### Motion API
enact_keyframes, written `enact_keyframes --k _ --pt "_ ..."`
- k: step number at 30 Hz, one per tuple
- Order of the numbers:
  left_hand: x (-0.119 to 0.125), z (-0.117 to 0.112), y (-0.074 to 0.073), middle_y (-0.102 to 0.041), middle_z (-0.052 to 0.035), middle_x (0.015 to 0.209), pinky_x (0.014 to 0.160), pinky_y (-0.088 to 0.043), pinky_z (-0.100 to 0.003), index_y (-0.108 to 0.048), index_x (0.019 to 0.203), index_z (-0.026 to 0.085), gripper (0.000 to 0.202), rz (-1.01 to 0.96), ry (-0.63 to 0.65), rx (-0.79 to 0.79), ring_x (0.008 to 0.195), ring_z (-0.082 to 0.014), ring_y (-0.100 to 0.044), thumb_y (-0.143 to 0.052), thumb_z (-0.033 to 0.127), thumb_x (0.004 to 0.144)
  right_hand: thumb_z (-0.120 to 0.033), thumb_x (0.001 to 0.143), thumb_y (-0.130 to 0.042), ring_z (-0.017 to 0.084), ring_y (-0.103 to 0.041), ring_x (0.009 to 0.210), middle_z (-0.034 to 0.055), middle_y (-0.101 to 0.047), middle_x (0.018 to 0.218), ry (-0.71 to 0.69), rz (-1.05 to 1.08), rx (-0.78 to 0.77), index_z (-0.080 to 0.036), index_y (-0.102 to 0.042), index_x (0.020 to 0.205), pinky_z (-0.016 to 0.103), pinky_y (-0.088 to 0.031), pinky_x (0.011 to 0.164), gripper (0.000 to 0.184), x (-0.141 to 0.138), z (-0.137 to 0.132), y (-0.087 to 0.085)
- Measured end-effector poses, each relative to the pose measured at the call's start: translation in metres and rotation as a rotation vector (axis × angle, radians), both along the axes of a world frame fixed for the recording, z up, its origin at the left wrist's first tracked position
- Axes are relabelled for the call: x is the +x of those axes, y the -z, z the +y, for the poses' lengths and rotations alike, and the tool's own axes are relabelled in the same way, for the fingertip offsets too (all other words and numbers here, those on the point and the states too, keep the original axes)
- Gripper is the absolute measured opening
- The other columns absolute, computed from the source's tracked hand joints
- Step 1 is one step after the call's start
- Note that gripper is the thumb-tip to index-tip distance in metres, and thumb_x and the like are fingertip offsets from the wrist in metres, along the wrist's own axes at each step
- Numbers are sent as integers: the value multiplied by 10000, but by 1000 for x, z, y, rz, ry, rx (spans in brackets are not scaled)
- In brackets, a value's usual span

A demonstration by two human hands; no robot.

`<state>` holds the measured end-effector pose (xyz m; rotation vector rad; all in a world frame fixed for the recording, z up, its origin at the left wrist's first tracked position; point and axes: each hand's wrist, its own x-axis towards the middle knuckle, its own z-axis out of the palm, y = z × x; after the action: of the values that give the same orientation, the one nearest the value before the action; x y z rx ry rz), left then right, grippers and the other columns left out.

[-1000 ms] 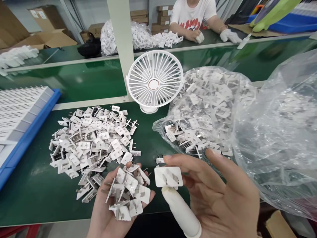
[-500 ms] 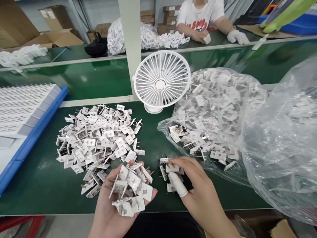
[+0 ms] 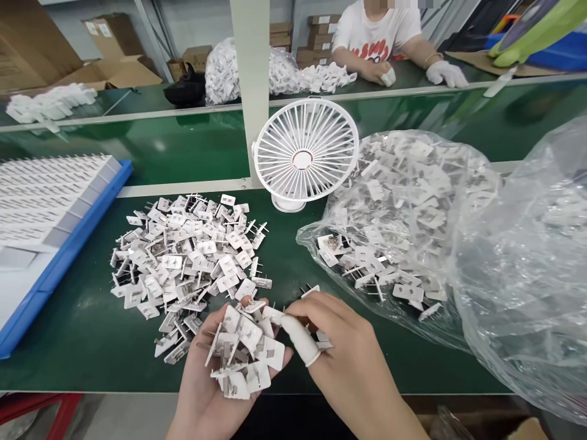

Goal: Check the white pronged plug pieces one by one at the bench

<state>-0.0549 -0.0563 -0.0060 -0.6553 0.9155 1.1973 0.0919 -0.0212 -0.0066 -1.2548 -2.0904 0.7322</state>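
Observation:
My left hand (image 3: 206,373) is cupped palm up around a heap of white plug plates with metal prongs (image 3: 250,336). Close against that heap, my right hand (image 3: 348,348) pinches a single plug plate (image 3: 274,315) between its fingertips. A white finger cot (image 3: 300,339) covers the right thumb. Partly hidden behind the right hand, a few loose plug plates (image 3: 312,291) lie on the green table. Beyond my left hand spreads a large pile of the same plates (image 3: 192,250), their prongs pointing in many directions.
A clear plastic bag (image 3: 413,201) full of plug plates bulges at the right, its mouth towards me. A small white fan (image 3: 305,159) stands behind the pile. At left is a blue tray (image 3: 68,263) holding a white rack of pins. Across the divider sits a co-worker (image 3: 378,36).
My right hand has moved left from the loose plates on the table to the heap in my left hand, carrying one plug plate. The whole view has shifted slightly.

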Motion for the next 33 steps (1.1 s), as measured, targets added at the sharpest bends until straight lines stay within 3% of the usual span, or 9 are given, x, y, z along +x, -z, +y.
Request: enact_keyframes --k 5,8,12,17,20,23,26,29,33 --pt "-1 2 -3 -746 -86 844 893 -452 -561 -645 964 169 190 -58 -16 13 806 -278 -701 -489 242 883 -153 836 -558 154 -653 551 -2 -696 692 115 306 -126 -230 -613 843 235 -493 500 95 3 -1 5" --pt "-1 3 -3 -745 -86 816 855 -473 -542 -646 933 167 200 -58 -21 -5 759 -269 -703 -468 249 893 -165 813 -599 181 -715 641 7 -720 733 128 548 -245 -232 -624 823 227 -547 550 71 2 -2 4" --pt "-1 3 -4 -750 -89 782 754 -515 -517 -666 848 163 267 -21 -1 -4 688 -255 -704 -418 238 916 -217 861 -587 193 -727 770 18 -737 781 62 682 -457 -234 -565 827 262 -561 706 43 -1 -4 3" --pt "-1 5 -4 -741 -132 744 607 -537 -378 -684 784 110 380 -22 34 17 657 -247 -701 -382 293 923 -331 936 -490 167 -698 768 26 -705 750 -54 835 -662 -232 -455 816 270 -539 713 160 -3 -6 3" --pt "-2 6 -4 -743 -134 734 640 -542 -407 -687 775 112 403 -20 57 -24 685 -260 -707 -372 312 928 -273 900 -548 155 -666 787 20 -679 839 -22 771 -511 -252 -476 880 253 -536 692 77 -4 -9 1" --pt "-2 6 -4 -746 -87 705 639 -541 -413 -681 767 145 388 -15 16 -36 655 -242 -706 -356 272 937 -129 847 -586 155 -645 887 27 -658 1006 12 569 -230 -306 -482 1127 261 -519 789 347 -4 -14 -2" --pt "-1 6 -6 -740 -119 690 591 -535 -384 -683 824 99 405 -7 24 -38 619 -243 -699 -338 275 944 -46 815 -578 162 -626 914 41 -640 1025 -61 377 -20 -275 -555 1098 264 -503 838 365 -3 -17 -7" --pt "0 6 -8 -740 -123 689 600 -538 -357 -680 860 83 389 5 -1 -35 596 -223 -695 -342 255 944 -19 793 -575 167 -624 885 58 -635 982 -86 352 56 -226 -589 1027 271 -512 830 313 -3 -16 -10" --pt "0 6 -8 -743 -98 676 688 -546 -383 -675 890 99 368 22 -15 -70 608 -224 -701 -342 245 944 -12 788 -566 151 -622 855 46 -632 954 -78 408 10 -224 -594 1013 249 -520 796 310 -5 -13 -11"
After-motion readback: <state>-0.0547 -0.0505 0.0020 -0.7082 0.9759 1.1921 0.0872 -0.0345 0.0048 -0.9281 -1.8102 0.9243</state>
